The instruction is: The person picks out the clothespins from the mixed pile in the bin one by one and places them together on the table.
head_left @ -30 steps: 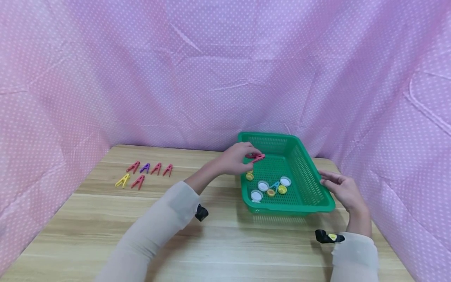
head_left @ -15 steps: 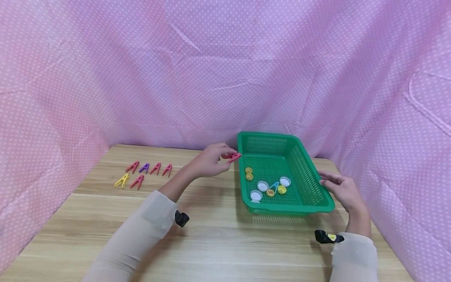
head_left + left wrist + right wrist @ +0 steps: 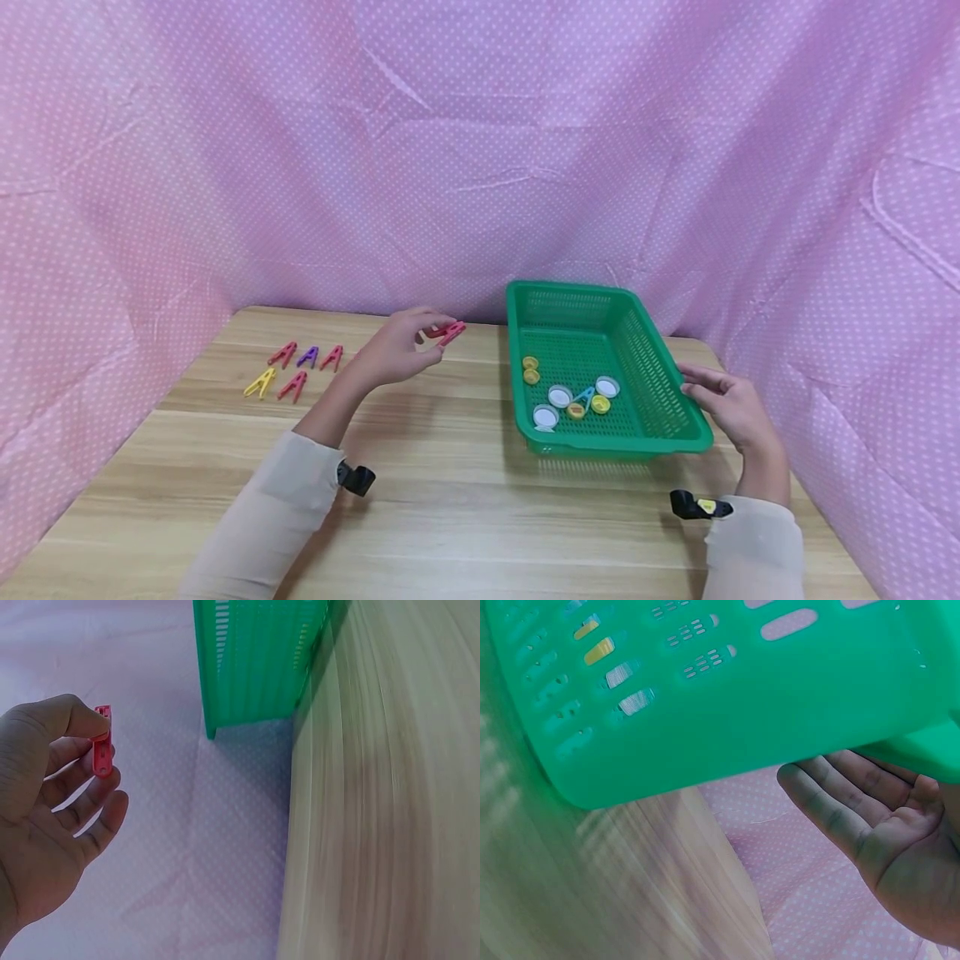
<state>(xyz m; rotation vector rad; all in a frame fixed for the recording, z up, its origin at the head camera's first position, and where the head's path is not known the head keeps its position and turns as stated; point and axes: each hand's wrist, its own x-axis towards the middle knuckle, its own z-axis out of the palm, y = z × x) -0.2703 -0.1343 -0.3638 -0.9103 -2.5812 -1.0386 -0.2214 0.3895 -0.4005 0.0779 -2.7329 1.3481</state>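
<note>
My left hand (image 3: 397, 348) pinches a red clothespin (image 3: 452, 332) between thumb and fingers, over the table left of the basket. In the left wrist view, the red clothespin (image 3: 103, 741) stands out from the fingertips, the other fingers loosely bent. My right hand (image 3: 731, 407) touches the right side of a green plastic basket (image 3: 645, 446). The right wrist view has the fingers (image 3: 821, 799) nearly straight, their tips at the basket's wall below the rim. Yellow caps (image 3: 531, 371), white round pieces (image 3: 559, 397) and a blue clothespin (image 3: 584, 397) lie in the basket.
Left on the wooden table (image 3: 450, 500) lie red clothespins (image 3: 293, 386), a purple clothespin (image 3: 308, 357) and a yellow clothespin (image 3: 260, 383). Pink dotted cloth (image 3: 480, 167) hangs behind the table and along both sides.
My left hand has moved left from over the basket, carrying the red clothespin. Its wrist now hides the rightmost red clothespin of the table group. My right hand and the basket have stayed put.
</note>
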